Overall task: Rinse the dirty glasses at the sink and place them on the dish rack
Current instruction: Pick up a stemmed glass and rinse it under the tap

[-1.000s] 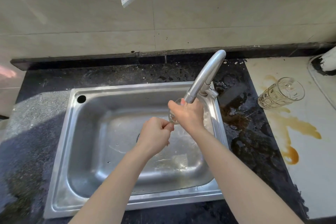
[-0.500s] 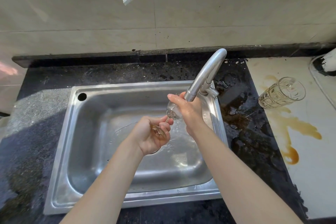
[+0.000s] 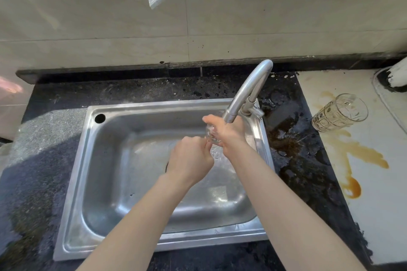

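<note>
Now left hand (image 3: 191, 156) has turned knuckles-up against glass (image 3: 211, 134).

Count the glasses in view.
2. One glass under the faucet, held by right hand and left hand; one patterned glass lying sideways on the right counter. Others may be hidden.

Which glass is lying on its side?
The patterned glass on the counter right of the sink; the right hand holds the other glass under the tap.
</note>
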A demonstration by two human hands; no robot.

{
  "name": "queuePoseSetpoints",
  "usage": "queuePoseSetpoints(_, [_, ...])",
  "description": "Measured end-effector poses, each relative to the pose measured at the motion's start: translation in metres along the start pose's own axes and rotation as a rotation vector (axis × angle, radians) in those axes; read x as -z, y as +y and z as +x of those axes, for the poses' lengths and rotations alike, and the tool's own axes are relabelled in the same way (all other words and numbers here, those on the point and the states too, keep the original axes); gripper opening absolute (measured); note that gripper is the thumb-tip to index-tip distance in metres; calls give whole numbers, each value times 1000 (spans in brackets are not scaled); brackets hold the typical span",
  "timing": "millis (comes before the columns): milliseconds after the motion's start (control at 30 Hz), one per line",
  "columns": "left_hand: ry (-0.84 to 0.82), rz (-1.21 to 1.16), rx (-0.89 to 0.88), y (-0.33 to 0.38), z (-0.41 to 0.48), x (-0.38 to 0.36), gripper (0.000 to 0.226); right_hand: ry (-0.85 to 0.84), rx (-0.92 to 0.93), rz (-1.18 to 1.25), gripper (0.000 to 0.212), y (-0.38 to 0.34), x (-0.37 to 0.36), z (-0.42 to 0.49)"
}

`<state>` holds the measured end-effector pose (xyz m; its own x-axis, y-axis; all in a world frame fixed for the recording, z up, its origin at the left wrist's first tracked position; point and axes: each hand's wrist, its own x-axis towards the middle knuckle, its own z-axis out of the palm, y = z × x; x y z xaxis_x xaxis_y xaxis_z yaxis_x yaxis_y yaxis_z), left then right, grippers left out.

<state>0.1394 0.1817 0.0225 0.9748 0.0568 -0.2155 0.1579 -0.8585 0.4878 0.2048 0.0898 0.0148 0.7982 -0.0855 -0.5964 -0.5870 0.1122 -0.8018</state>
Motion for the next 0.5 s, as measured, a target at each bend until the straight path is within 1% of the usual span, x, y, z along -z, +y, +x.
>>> queuePoseSetpoints(33, [7,-44,4,0,2,2,46,-75,16,24,26,-2,4,1])
queuePoseSetpoints(67, [3,-142,29,0,4,5,44,-160,30,61,21,-4,8,2])
queuePoseSetpoints(100, [-20,-293,80,1,7,11,38,-219,26,141,13,-7,12,3])
queuePoseSetpoints(133, [-64,-472,142,3,9,16,31,-245,-11,239,5,-9,15,6])
queuePoseSetpoints(167, [-115,-664,210,5,10,20,27,-245,-59,326,4,-12,16,7])
queuePoseSetpoints(200, [-176,-842,280,6,11,23,24,-233,-104,387,9,-13,17,9])
queuePoseSetpoints(267, [-294,-1119,408,7,10,27,20,-246,-141,437,8,-16,17,8])
queuePoseSetpoints(300, [-340,-1176,453,6,11,27,20,-273,-137,401,5,-17,19,6])
queuePoseSetpoints(367, [-392,-1159,489,3,12,27,20,-321,-128,233,4,-15,24,6])
queuePoseSetpoints(433, [-377,-1045,471,1,16,25,22,-290,-134,47,8,-10,30,6])
queuePoseSetpoints(500, [-333,-927,458,3,19,22,22,-219,-159,-61,18,-3,36,8])
